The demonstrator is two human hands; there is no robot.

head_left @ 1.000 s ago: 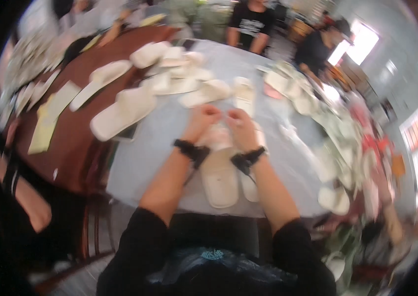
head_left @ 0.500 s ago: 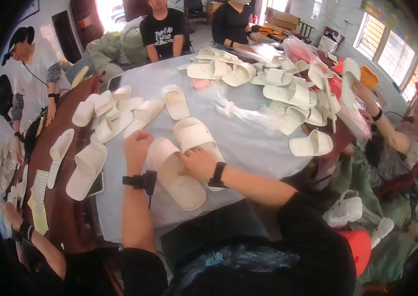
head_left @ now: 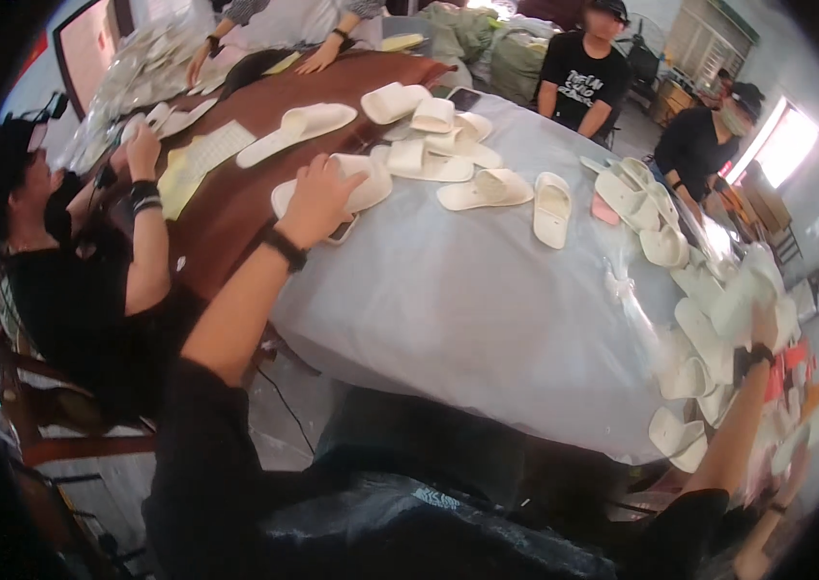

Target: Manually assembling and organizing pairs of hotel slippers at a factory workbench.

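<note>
My left hand, with a black wristband, reaches far to the left and grips a pair of white slippers lying where the pale blue tablecloth meets the brown table. A dark phone peeks out under that pair. My right hand is stretched out to the table's right rim and holds a white slipper among several others lying there.
More white slippers lie in a cluster at the table's far side and along its right edge. A clear plastic bag lies on the cloth. A person in black sits at my left; others sit across.
My hands were together on one slipper pair in front of me. Now they are spread wide: the left has carried the pair out to the left, the right has gone to the right rim.
</note>
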